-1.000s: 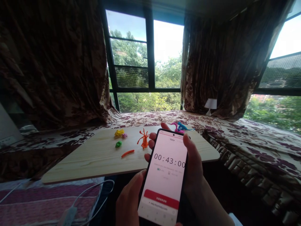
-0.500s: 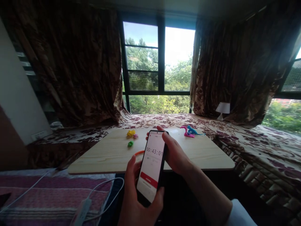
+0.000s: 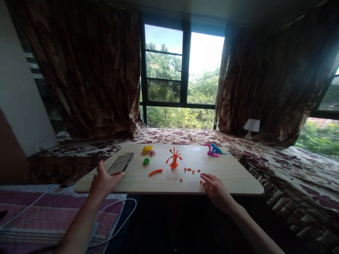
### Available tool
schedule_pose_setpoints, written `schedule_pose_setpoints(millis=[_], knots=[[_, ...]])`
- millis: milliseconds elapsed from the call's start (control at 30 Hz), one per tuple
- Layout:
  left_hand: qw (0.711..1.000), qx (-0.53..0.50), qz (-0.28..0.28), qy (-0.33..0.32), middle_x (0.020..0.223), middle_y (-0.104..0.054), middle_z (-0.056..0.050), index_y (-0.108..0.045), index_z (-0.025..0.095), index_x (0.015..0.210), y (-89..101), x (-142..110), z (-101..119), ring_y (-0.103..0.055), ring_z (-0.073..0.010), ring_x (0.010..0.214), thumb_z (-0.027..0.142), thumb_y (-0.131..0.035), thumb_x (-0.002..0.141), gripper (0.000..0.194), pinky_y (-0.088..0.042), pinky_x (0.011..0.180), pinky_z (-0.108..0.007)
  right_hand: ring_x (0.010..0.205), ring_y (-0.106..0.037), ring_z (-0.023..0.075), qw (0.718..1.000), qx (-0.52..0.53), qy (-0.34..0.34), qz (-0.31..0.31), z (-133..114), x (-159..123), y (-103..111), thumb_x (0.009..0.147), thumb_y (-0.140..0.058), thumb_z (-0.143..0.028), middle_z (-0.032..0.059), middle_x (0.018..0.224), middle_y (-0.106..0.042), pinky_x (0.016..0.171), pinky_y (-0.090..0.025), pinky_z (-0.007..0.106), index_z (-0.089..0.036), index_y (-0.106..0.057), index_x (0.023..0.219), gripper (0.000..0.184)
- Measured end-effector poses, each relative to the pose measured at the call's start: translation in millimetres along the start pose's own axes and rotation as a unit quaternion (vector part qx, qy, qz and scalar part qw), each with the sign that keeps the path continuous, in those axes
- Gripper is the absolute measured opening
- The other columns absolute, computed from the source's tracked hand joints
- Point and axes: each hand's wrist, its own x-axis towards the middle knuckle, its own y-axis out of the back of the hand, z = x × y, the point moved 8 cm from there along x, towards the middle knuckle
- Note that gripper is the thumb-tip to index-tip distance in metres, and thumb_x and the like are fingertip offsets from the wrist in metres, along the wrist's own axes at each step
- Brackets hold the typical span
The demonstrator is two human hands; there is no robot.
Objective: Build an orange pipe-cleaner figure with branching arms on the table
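My left hand [image 3: 104,180] grips the lower end of a smartphone [image 3: 119,165] at the table's left side, thumb and forefinger on its two edges. The phone lies flat on or just over the tabletop; which one I cannot tell. My right hand [image 3: 215,188] is open, fingers stretched out at the front of the table, close by small orange clay bits [image 3: 193,171]. Centrally stands an orange modelling-clay figure [image 3: 174,160] with thin branching arms. To its left lies an orange clay roll [image 3: 155,172].
Yellow clay [image 3: 147,149], a pink lump [image 3: 152,152] and green clay [image 3: 146,161] sit on the left of the wooden table [image 3: 233,176]. Pink clay [image 3: 212,151] and blue clay [image 3: 217,149] are at back right. A white cable [image 3: 135,208] loops below; a lamp [image 3: 251,125] stands behind.
My left hand has carried the phone from the centre to the table's left side. My right hand has let go of it and moved right, uncovering the orange clay.
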Motion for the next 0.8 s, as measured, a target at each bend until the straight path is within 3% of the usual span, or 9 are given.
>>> schedule_pose_setpoints(millis=[100,267,433,500,633,800], knots=[[0.996,0.074,0.015,0.037,0.115,-0.045,-0.022,-0.003,0.009,0.132,-9.9,6,-6,-0.05,-0.0402,0.095,0.06,-0.048,0.065,0.096,-0.04,0.073,-0.045,0.119,-0.039,0.0216,0.997,-0.062,0.021,-0.036,-4,-4,-14,0.087,-0.034,-0.027,0.0058,0.126,-0.05,0.1,-0.027,0.042,-0.022,-0.05,0.121,0.038],[0.99,0.138,0.01,0.018,0.111,-0.049,-0.019,-0.004,0.013,0.134,-22.1,10,-6,-0.051,-0.0394,0.096,0.064,-0.043,0.066,0.094,-0.038,0.074,-0.048,0.122,-0.035,0.0205,0.991,-0.126,0.025,-0.042,-7,-20,-17,0.089,-0.031,-0.027,0.0056,0.128,-0.047,0.102,-0.023,0.043,-0.021,-0.047,0.123,0.039],[0.991,0.129,0.022,0.035,0.113,-0.05,-0.021,-0.022,0.014,0.132,-14.3,5,-2,-0.047,-0.0411,0.101,0.058,-0.046,0.067,0.083,-0.034,0.078,-0.054,0.125,-0.03,0.0181,0.987,-0.13,0.057,-0.07,-23,-25,-32,0.09,-0.03,-0.034,0.0048,0.136,-0.036,0.105,-0.02,0.038,-0.021,-0.039,0.129,0.043],[0.992,0.101,0.074,0.0,0.115,-0.049,-0.02,-0.033,0.014,0.127,-3.4,-13,20,-0.045,-0.0401,0.103,0.053,-0.046,0.07,0.071,-0.034,0.08,-0.055,0.126,-0.03,0.0199,0.987,-0.139,0.043,-0.072,-20,-18,-36,0.088,-0.033,-0.042,0.0063,0.136,-0.035,0.105,-0.019,0.04,-0.02,-0.039,0.13,0.047],[0.967,-0.025,0.165,-0.191,0.111,-0.053,-0.012,-0.053,0.017,0.109,1.9,-82,99,-0.047,-0.0278,0.105,0.036,-0.043,0.077,0.038,-0.035,0.09,-0.042,0.126,-0.029,0.0231,0.985,-0.167,0.007,-0.052,-5,-20,-33,0.085,-0.036,-0.047,0.0092,0.136,-0.035,0.104,-0.017,0.044,-0.018,-0.038,0.13,0.054],[0.93,-0.147,0.079,-0.327,0.095,-0.06,-0.006,-0.062,0.02,0.091,-43.7,-149,184,-0.052,-0.021,0.095,0.022,-0.043,0.078,0.023,-0.04,0.087,-0.036,0.128,-0.026,0.0227,0.983,-0.181,0.024,-0.031,-5,-49,-29,0.086,-0.037,-0.039,0.0074,0.139,-0.028,0.105,-0.018,0.042,-0.019,-0.027,0.135,0.054]])
